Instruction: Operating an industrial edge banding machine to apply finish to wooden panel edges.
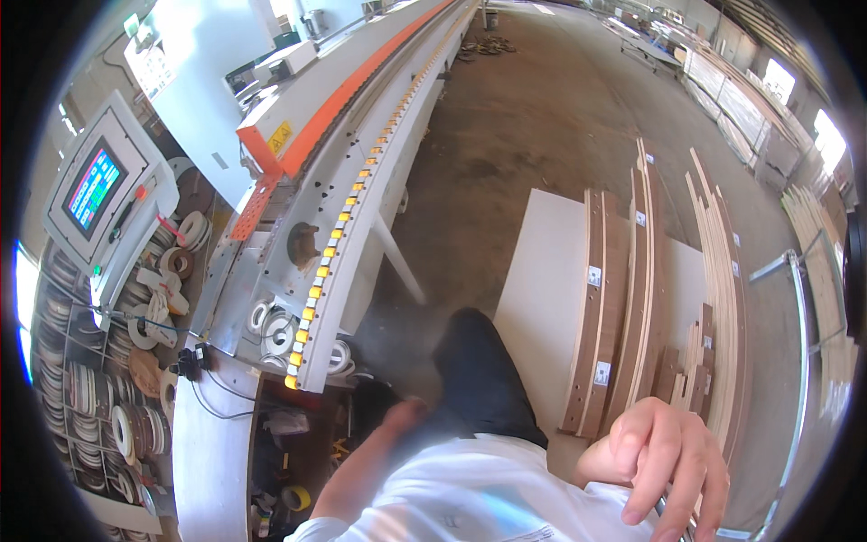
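Note:
My right hand (673,461) is raised at the lower right, in front of the wooden strips. Its fingers bend downward round a thin, shiny edge that shows between them; the rest of that thing is hidden. My left hand (406,413) hangs low beside my dark trouser leg, close to the front end of the long machine (316,298). It is small and blurred there, and its fingers cannot be made out. Stacks of long wooden strips (591,316) with small white labels stand to the right of my leg, next to a pale flat board (537,271).
A control panel with a lit screen (93,188) stands at the left. Below it, a rack holds many edge-band rolls (135,429). Yellow rollers (316,293) line the machine's edge. An open cabinet (217,452) is at the lower left; a metal rail (802,361) curves along the right.

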Demonstrator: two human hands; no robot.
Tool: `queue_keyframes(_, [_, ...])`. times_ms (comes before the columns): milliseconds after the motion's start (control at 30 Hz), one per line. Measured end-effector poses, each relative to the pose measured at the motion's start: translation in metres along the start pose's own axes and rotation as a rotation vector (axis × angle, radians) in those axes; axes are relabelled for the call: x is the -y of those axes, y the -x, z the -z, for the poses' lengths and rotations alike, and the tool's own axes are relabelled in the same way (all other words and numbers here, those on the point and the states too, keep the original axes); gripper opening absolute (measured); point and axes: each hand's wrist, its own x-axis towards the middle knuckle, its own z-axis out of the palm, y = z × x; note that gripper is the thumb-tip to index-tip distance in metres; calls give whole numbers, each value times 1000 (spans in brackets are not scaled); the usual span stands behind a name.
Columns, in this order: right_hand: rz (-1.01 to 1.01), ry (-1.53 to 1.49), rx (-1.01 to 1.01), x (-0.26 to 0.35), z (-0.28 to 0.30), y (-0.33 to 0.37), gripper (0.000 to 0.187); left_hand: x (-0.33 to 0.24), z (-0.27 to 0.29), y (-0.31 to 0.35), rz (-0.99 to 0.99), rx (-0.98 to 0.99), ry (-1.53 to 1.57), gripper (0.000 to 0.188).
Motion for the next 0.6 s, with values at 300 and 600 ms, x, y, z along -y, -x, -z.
queue_keyframes(300, [49,24,-265,9,-14,4,14,56,-59,-28,64,-43,48,40])
queue_keyframes(600, [-27,-18,-183,-13,1,7,14,2,-16,-11,7,64,-49,36])
